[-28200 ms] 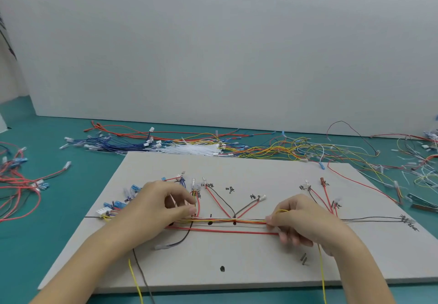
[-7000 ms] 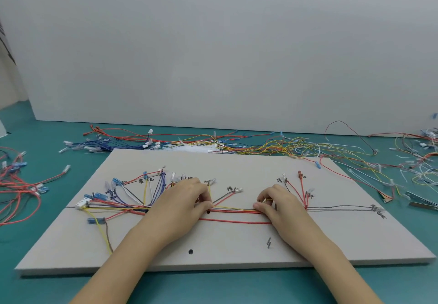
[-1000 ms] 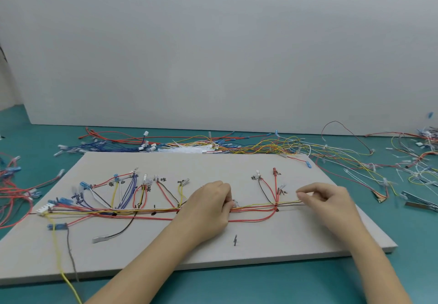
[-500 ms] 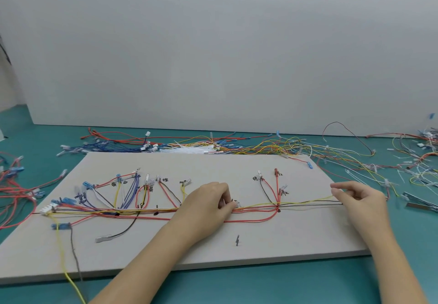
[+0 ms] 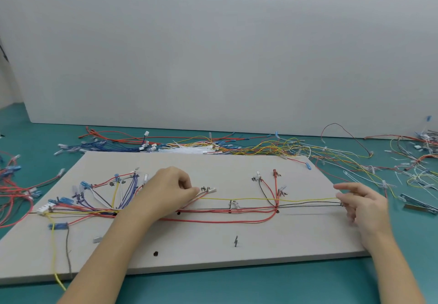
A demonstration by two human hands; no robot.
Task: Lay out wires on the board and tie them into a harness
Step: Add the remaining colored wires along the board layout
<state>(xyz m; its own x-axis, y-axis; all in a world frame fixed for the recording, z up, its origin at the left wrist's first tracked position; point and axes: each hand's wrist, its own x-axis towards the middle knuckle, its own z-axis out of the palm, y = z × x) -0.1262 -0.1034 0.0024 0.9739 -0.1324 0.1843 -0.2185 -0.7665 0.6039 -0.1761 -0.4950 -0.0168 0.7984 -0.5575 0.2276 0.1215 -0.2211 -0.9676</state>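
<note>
The wires [image 5: 227, 210] lie along the middle of the board [image 5: 213, 251] on the worktop [image 5: 260, 284]; they look light, thin and limp, likely to spring out of line unless held at the trunk close to a branch point rather than by the small end connectors. The left hand [image 5: 169, 191] pinches the bundle with curled fingers near a white connector [image 5: 211, 190], while the right hand [image 5: 366, 205] hangs at the board's right edge, fingers loosely spread, holding nothing I can confirm. Compared with half a second ago, the left hand has moved up to the branch, and the yellow wire [image 5: 308, 200] now runs taut to the right edge.
</note>
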